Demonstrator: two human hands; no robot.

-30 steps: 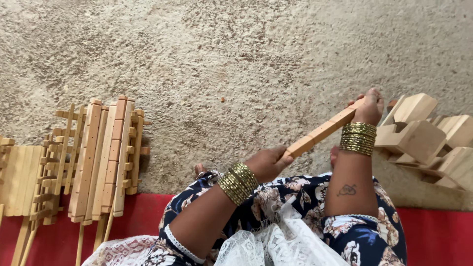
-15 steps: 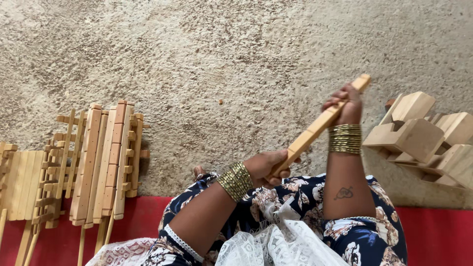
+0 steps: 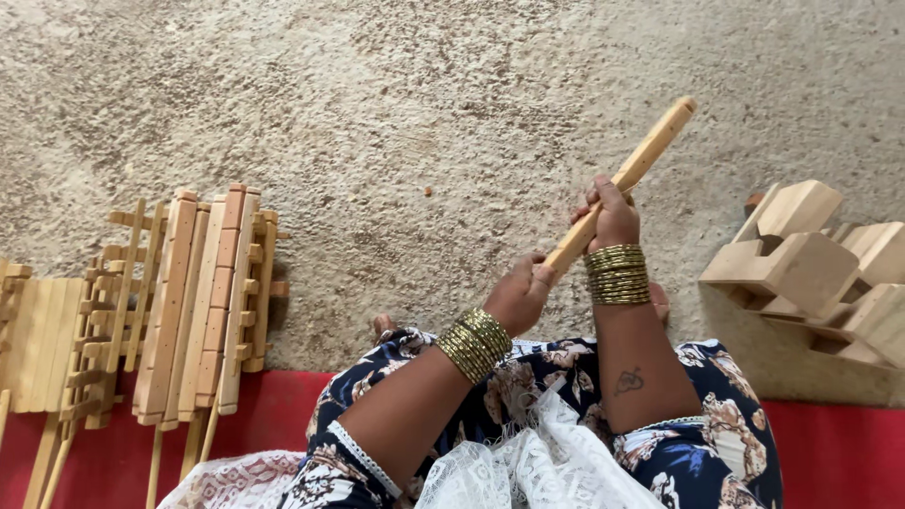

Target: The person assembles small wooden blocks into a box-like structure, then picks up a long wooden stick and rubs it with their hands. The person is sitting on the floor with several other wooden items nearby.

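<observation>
Stick now tilts steeply above floor; a second ago it lay flatter. Your left hand grips lower end, right hand clasps middle. Notched blocks right of stick, slat racks well left.

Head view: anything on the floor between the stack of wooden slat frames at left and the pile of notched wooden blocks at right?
Mostly bare gritty floor between slat frames and notched blocks; nearer the person, both hands, left hand and right hand, grip a long wooden stick.
</observation>
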